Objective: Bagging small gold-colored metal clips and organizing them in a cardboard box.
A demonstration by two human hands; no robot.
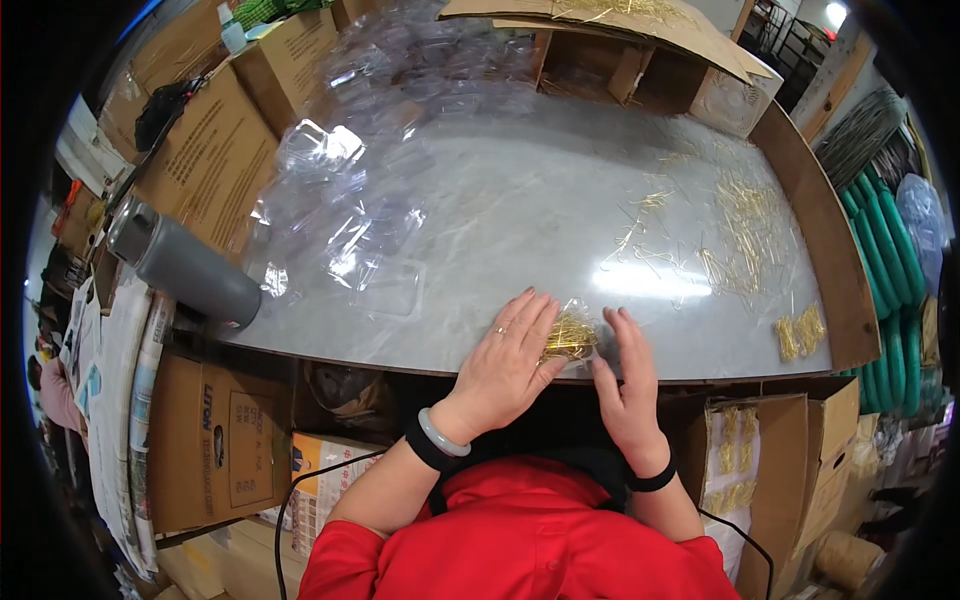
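Note:
A small clear plastic packet filled with thin gold pins (570, 335) lies at the near edge of a grey worktable (520, 200). My left hand (505, 365) lies flat with its fingers pressing on the packet's left side. My right hand (628, 375) rests flat against the packet's right side, fingers straight. A ring is on the left hand, a pale bangle on the left wrist and dark bands on both wrists.
A heap of empty clear plastic shells (360, 170) covers the table's left and far side. Loose gold pins (745, 235) are scattered at the right, with small bundles (800, 335) near the right edge. A grey flask (185, 265) lies at the left. Cardboard boxes (215, 440) surround the table.

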